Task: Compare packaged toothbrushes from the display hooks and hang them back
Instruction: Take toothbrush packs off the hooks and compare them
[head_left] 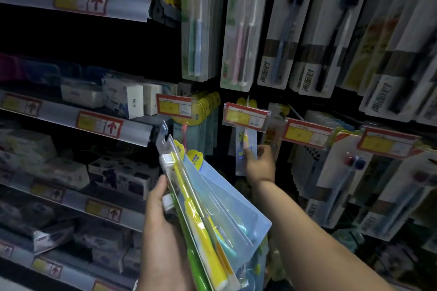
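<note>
My left hand point(158, 217) grips a fanned stack of toothbrush packs point(212, 198) low in the middle; the front pack shows a yellow and a green brush, with light blue blister packs behind it. Farther in, my right hand point(259, 165) pinches the lower part of a small pale blue toothbrush pack point(246, 146) that hangs below a red and yellow price tag point(246, 116). Its hook is hidden behind the tag.
Tall toothbrush packs point(279, 38) hang in rows on hooks above and to the right. Yellow-topped packs point(205, 106) hang left of my right hand. Shelves of boxed goods point(123, 99) with price strips fill the left side.
</note>
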{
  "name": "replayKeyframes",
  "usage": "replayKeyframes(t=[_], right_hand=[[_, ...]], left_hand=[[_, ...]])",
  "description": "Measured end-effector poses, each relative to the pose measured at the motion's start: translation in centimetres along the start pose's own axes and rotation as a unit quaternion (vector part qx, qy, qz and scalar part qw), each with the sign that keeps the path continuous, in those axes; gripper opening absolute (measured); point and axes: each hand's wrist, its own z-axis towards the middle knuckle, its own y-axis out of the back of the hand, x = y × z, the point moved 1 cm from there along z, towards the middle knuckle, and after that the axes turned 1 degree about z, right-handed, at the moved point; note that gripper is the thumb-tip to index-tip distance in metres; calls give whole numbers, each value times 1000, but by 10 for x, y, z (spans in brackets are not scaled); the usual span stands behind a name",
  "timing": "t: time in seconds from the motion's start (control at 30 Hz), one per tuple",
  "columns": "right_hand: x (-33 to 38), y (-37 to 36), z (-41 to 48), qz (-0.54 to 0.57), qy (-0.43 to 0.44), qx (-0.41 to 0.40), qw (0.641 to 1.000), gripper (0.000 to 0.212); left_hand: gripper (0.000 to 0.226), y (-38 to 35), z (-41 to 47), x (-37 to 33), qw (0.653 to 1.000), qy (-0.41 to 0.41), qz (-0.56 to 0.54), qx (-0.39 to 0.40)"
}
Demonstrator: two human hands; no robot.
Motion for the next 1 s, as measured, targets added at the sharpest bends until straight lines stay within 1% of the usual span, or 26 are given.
replayKeyframes(t=[0.1,0.17,0.23,0.27,0.3,0.37,0.4,0.43,0.47,0.53,0.6,0.67,0.73,0.8,1.0], right_hand=[[3,-7,20,15,-2,0,1000,24],[3,-9,30,-6,-16,10,1000,26],[0,-7,35,-64,-27,14,997,40],[-1,-5,35,-98,-31,12,995,48],[0,-1,31,-123,-31,13,992,53],[7,8,17,-147,-22,34,988,56],[14,14,5,-139,-24,51,989,54],[22,22,-10,-102,-44,72,991,50],[31,31,-28,-34,-75,104,991,44],[50,55,-70,76,-125,190,971,38],[62,82,-107,96,-119,254,955,41],[70,101,-136,68,-83,306,946,38],[71,111,-152,39,-64,322,944,26],[66,112,-160,55,-66,316,945,16],[51,106,-172,57,-39,303,951,15]], left_hand=[[62,-5,15,2,1000,4,-16,13],[57,-3,26,1,999,-3,-35,18],[39,-5,29,-1,998,0,-50,26],[37,-4,28,0,998,4,-50,24],[37,-3,27,1,999,8,-44,19],[48,-2,22,2,999,13,-35,15],[54,-2,19,2,999,14,-37,15],[56,-2,16,1,999,18,-39,18],[57,-3,12,0,999,20,-36,20],[61,-3,5,-1,999,19,-21,24],[61,-1,3,-3,999,20,-10,42],[55,3,2,-4,999,14,-1,50],[56,9,2,-2,999,18,17,43],[56,14,1,-1,999,15,29,37],[57,20,-9,1,998,26,57,15]])
